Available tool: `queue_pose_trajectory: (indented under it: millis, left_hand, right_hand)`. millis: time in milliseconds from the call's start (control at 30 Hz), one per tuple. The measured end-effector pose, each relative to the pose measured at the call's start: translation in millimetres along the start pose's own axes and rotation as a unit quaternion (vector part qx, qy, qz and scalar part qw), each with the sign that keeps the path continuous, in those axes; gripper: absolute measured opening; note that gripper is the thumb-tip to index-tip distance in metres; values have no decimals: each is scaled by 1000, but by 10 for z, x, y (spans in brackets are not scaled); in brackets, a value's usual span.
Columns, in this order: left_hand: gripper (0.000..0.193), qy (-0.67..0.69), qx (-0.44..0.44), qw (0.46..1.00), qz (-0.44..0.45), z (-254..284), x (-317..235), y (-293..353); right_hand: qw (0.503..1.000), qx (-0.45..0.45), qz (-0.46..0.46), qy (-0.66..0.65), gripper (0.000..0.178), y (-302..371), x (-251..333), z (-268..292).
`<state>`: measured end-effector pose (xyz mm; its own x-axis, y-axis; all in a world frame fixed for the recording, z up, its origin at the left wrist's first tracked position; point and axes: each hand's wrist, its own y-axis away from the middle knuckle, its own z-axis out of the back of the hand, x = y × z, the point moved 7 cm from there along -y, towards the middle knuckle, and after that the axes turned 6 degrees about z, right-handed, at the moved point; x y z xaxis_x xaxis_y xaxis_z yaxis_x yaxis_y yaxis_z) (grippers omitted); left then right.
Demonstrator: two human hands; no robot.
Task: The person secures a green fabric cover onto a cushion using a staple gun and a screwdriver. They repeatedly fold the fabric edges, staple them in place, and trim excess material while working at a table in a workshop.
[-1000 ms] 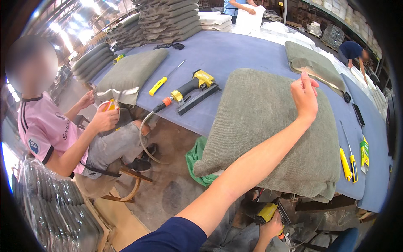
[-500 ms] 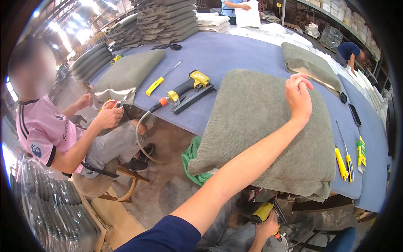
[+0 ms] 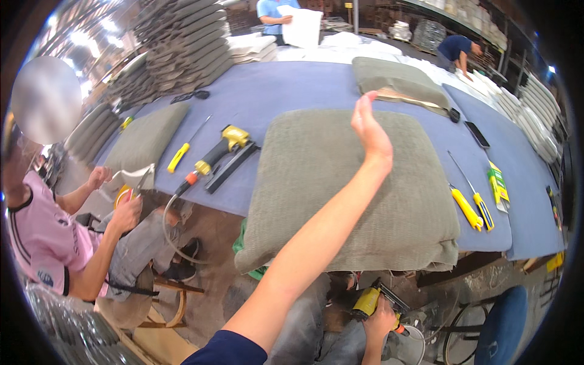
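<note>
Left hand (image 3: 372, 137): uncurled since the earlier frames; in the head view the fingers are now stretched out and held together, with nothing gripped. It is held over the far part of the cushion (image 3: 316, 164), right of its middle; whether the cloth is touched cannot be told.
Head view: swung to the right since then, so that the table (image 3: 292, 85) and all on it are shown farther left.
Right hand (image 3: 381, 319): closed around a staple gun (image 3: 367, 302), which is held below the table's near edge.
Cushion: laid flat at the table's near edge and crossed by the left forearm; green cloth (image 3: 239, 234) is partly seen by its near left corner.
Second gun (image 3: 214, 154): laid left of the cushion, with a yellow screwdriver (image 3: 178, 157) placed farther left.
Right side: two yellow tools (image 3: 467, 210), a green packet (image 3: 498, 187) and a phone (image 3: 477, 134) are laid out.
Far side: another cushion (image 3: 395, 73) is placed there, its cover open along one edge.
Left side: scissors (image 3: 125, 196) are held by a co-worker in pink (image 3: 58, 237).
Back: a white sheet (image 3: 303, 27) is held up by a person in blue (image 3: 271, 9).
</note>
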<state>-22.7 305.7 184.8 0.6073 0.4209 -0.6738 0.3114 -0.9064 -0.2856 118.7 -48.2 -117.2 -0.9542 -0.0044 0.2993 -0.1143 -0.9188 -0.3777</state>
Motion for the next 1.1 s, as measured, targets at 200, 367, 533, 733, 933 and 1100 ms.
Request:
queue_pose_trajectory:
  millis: [200, 367, 533, 733, 933, 1100]
  left_hand:
    - [50, 147, 37, 970, 189, -76, 180, 59]
    - [38, 144, 168, 936, 272, -177, 326, 95]
    - [32, 157, 102, 961, 205, -105, 205, 16]
    - [11, 51, 41, 982, 176, -75, 137, 98]
    - [14, -105, -48, 989, 88, 129, -1, 59]
    - [28, -210, -17, 977, -19, -24, -142, 127]
  right_hand:
    - [1000, -3, 1, -10, 52, -16, -3, 21]
    - [1000, 11, 0, 6, 49, -17, 12, 42]
    - [1000, -3, 6, -6, 48, -33, 53, 100]
    - [1000, 8, -5, -4, 48, -2, 4, 63]
    - [1000, 6, -14, -6, 52, 2, -24, 15]
    - [999, 11, -28, -14, 55, 30, -59, -22]
